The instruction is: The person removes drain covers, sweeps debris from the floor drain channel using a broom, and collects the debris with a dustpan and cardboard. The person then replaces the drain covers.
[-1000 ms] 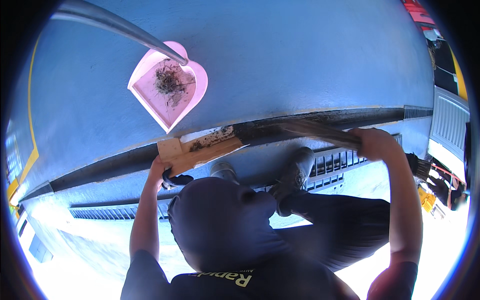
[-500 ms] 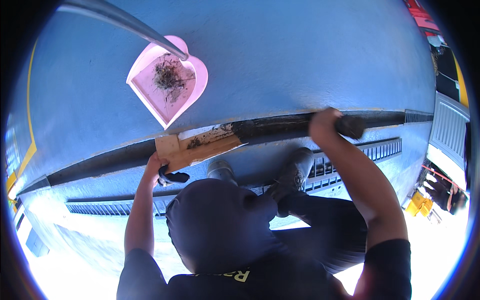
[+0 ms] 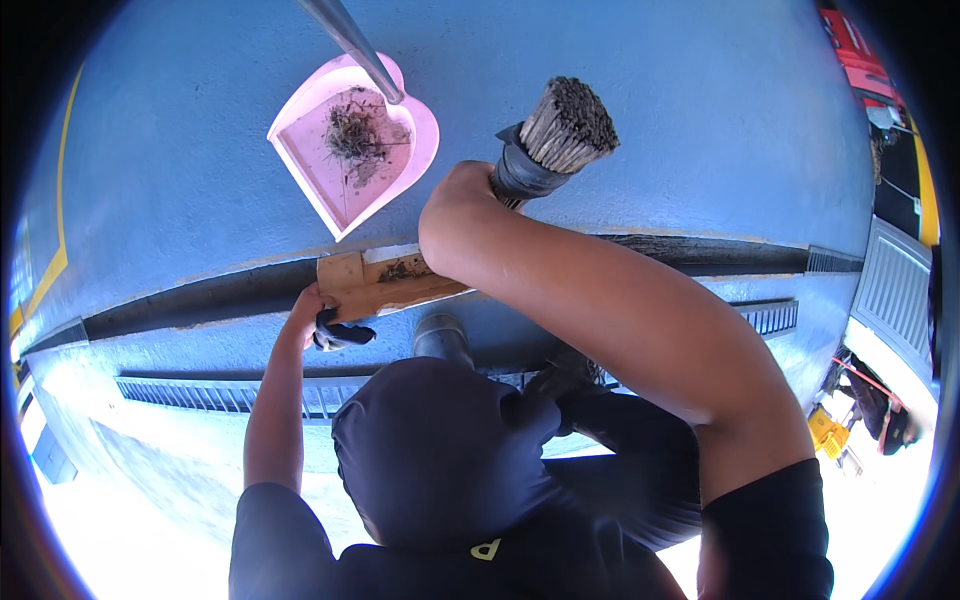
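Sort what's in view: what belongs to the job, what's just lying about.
Likely in use:
stick broom, in the right hand
cardboard, in the left hand
pink dustpan with debris

Likely lying about:
yellow object, far right
pale ribbed panel
red object, upper right

One pink dustpan [image 3: 423, 140], one broom [image 3: 568, 125], one cardboard piece [image 3: 372, 300], two bare hands [image 3: 310, 305] [image 3: 463, 195]

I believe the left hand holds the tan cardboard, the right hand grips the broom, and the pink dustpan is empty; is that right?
Not quite: the pink dustpan is not empty; the head view shows dark debris in it. The left hand does hold the tan cardboard, and the right hand the broom.
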`<state>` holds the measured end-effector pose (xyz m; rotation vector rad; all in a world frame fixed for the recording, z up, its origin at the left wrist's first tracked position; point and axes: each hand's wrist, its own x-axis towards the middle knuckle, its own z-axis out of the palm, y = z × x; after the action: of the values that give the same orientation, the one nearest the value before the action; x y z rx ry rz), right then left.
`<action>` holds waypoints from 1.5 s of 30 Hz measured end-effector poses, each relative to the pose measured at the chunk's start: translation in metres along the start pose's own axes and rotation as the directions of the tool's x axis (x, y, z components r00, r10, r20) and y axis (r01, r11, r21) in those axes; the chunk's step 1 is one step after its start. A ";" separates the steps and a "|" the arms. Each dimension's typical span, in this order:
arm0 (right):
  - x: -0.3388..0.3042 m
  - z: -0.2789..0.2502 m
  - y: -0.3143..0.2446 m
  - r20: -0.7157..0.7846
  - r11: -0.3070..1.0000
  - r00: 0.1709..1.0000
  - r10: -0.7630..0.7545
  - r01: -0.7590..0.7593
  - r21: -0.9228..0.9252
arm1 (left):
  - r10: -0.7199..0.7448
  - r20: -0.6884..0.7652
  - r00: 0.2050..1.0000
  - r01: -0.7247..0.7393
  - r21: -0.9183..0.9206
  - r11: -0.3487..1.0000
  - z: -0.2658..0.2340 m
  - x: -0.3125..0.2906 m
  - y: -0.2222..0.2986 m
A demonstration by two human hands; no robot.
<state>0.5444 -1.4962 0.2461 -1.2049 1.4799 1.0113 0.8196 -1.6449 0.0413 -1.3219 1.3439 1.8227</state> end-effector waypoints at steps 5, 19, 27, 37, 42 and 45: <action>-0.045 0.003 0.005 -0.071 1.000 0.997 -0.029 0.030 0.002 | -0.067 0.028 0.997 0.068 -0.024 0.997 -0.003 0.005 0.002; -0.029 0.063 0.045 -0.096 0.997 0.993 0.069 -0.067 0.026 | -0.050 -0.019 0.999 0.050 0.007 0.999 -0.004 0.004 -0.002; 0.022 0.010 -0.035 -0.108 0.989 0.991 0.083 -0.095 -0.110 | -0.021 -0.018 1.000 0.020 -0.018 1.000 -0.006 -0.001 -0.005; -0.076 0.047 0.045 0.122 0.970 0.983 0.138 -0.159 0.186 | -0.004 -0.046 0.999 0.003 -0.019 1.000 -0.006 -0.020 0.004; -0.035 0.056 0.022 -0.088 0.998 0.995 -0.052 0.050 -0.027 | 0.011 -0.085 0.996 -0.007 0.044 0.999 -0.004 -0.027 0.006; -0.012 0.026 -0.023 -0.128 0.983 0.981 -0.145 0.128 -0.135 | -0.016 -0.116 0.993 0.021 0.040 0.999 -0.002 -0.029 0.003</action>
<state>0.5718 -1.4728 0.2515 -1.4721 1.4331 0.9561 0.8292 -1.6438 0.0688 -1.4325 1.4164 1.7193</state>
